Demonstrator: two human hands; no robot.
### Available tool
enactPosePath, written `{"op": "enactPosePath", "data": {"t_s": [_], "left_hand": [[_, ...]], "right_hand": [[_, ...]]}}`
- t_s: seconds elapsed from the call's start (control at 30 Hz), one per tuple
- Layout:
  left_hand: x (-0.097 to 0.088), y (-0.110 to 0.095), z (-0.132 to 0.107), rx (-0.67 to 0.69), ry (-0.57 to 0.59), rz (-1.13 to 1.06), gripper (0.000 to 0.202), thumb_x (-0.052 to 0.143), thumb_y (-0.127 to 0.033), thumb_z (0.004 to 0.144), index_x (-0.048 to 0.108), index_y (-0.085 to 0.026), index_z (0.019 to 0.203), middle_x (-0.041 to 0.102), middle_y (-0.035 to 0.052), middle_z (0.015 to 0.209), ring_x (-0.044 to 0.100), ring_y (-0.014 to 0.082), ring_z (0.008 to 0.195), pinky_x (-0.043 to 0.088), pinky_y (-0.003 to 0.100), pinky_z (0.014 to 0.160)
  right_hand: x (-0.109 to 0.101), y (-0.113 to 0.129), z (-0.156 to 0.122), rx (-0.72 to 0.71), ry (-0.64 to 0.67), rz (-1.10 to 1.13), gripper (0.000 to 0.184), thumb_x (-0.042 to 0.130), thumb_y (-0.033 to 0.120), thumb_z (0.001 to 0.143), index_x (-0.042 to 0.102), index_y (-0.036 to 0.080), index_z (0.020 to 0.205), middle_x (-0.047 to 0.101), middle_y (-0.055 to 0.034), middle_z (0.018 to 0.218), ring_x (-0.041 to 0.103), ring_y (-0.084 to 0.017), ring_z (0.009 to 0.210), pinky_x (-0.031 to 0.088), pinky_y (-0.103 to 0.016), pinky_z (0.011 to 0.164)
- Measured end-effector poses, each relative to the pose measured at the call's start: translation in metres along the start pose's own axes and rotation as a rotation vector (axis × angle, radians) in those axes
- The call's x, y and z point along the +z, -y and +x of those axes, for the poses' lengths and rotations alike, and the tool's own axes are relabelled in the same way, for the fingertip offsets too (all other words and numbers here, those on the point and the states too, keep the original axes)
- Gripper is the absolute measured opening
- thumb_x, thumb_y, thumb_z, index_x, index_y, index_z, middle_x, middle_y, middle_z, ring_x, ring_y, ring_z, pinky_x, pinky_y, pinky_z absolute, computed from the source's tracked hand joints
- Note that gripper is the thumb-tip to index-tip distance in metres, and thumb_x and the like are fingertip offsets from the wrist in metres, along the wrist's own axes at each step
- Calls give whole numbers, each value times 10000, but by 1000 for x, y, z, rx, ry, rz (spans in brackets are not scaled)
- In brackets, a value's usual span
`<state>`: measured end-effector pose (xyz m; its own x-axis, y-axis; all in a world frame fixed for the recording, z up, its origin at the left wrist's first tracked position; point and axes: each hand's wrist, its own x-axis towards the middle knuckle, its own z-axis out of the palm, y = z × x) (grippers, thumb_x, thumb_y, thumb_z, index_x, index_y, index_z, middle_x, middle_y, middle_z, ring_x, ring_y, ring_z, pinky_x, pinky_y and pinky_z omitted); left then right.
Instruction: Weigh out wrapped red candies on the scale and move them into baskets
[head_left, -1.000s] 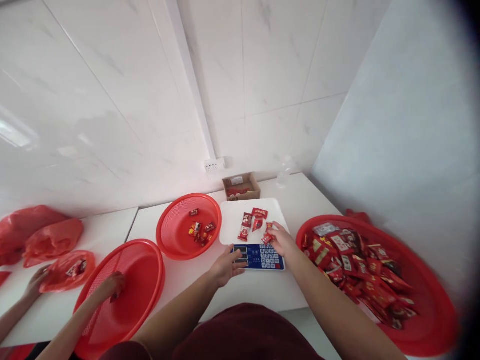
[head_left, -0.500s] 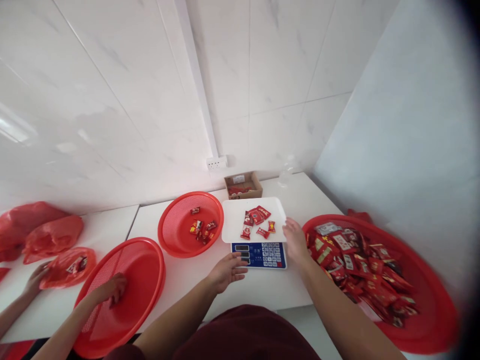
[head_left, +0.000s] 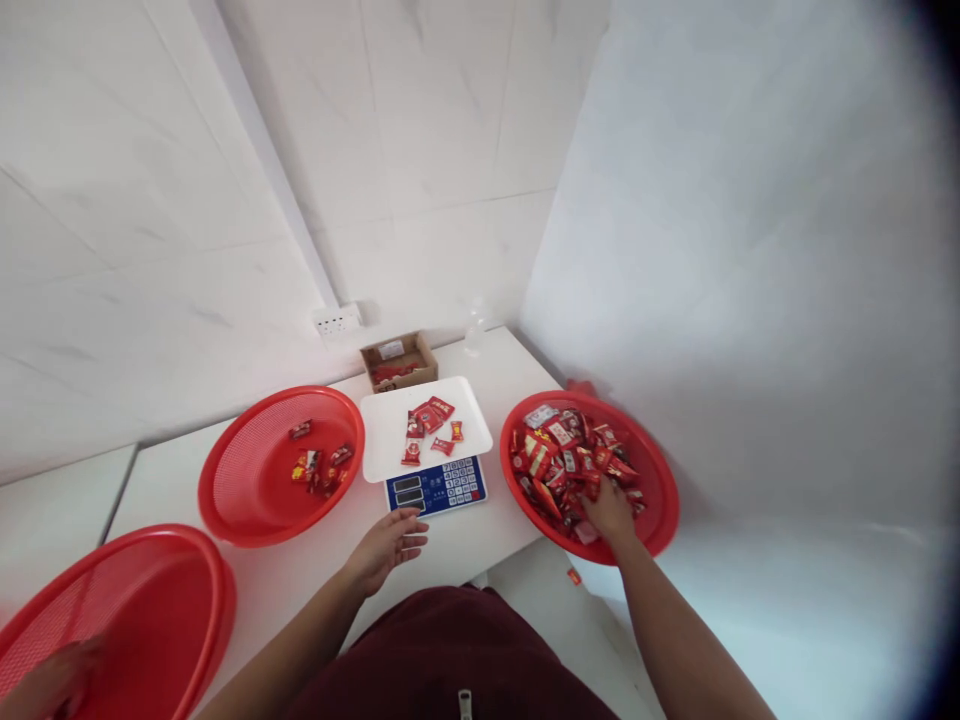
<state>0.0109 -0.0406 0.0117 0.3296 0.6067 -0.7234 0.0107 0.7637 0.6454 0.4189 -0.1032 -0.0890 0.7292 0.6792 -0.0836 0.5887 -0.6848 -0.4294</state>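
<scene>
Left hand open beside scale; right hand among packets in basket, grip unclear.

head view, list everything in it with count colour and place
round plastic mesh basket on the right: one, red, table's right end
heap of wrapped packets: many, mostly red, inside that basket
electronic scale with white tray and blue keypad: one, table centre
packets on the scale tray: about six, red
middle mesh basket: one, red, left of scale, a few packets inside
large mesh basket: one, red, bottom left
another person's hand: one, in the large basket
cardboard box: one, brown, behind scale
wall socket: one, white, above box
table: white
left hand: open, on table before scale
right hand: among the heaped packets
</scene>
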Motion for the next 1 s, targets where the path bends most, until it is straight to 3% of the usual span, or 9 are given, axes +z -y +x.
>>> {"op": "enactPosePath", "data": {"t_s": [0.17, 0.3, 0.6, 0.73, 0.87, 1.0], "left_hand": [[10, -2, 1, -1, 43, 70, 449, 724, -408, 682, 538, -183, 1023, 647, 58, 970, 617, 142, 800, 454, 294, 786], [6, 3, 1, -19, 65, 108, 485, 749, -432, 643, 541, -180, 1002, 646, 59, 950, 613, 153, 799, 447, 309, 795], [12, 7, -6, -2, 15, 139, 458, 734, -413, 648, 549, -174, 992, 638, 45, 906, 601, 142, 771, 442, 301, 781], [29, 13, -8, 11, -14, 148, 449, 731, -422, 648, 554, -171, 974, 634, 44, 893, 594, 137, 752, 439, 301, 768], [56, 19, -7, 8, 65, 193, 456, 727, -437, 654, 561, -171, 984, 632, 45, 898, 598, 137, 758, 439, 294, 745], [94, 21, -10, 23, 159, 238, 513, 736, -455, 656, 569, -160, 1041, 632, 72, 952, 605, 148, 811, 445, 293, 758]], "right_hand": [[-3, -6, 2, 106, -9, 114, 365, 513, 228, 697, 668, 155, 1020, 694, -138, 964, 638, -250, 903, 463, -363, 815], [-11, -16, 0, 178, -96, 246, 285, 518, 269, 678, 696, 185, 884, 715, -98, 915, 638, -226, 834, 472, -340, 768], [-23, -22, -7, 217, -282, 557, 438, 513, 371, 658, 654, 135, 999, 695, -131, 981, 623, -233, 853, 480, -385, 798], [-37, -20, -1, 193, -296, 704, 452, 503, 367, 665, 634, 145, 1036, 685, -110, 1009, 622, -202, 864, 490, -364, 806], [-54, -12, 2, 145, -255, 820, 422, 562, 399, 652, 642, 174, 1000, 689, -89, 1007, 623, -195, 898, 493, -362, 846], [-68, 8, -26, 97, -60, 1034, 493, 609, 462, 666, 612, 189, 1077, 682, -77, 1056, 643, -175, 880, 528, -334, 792]]}}
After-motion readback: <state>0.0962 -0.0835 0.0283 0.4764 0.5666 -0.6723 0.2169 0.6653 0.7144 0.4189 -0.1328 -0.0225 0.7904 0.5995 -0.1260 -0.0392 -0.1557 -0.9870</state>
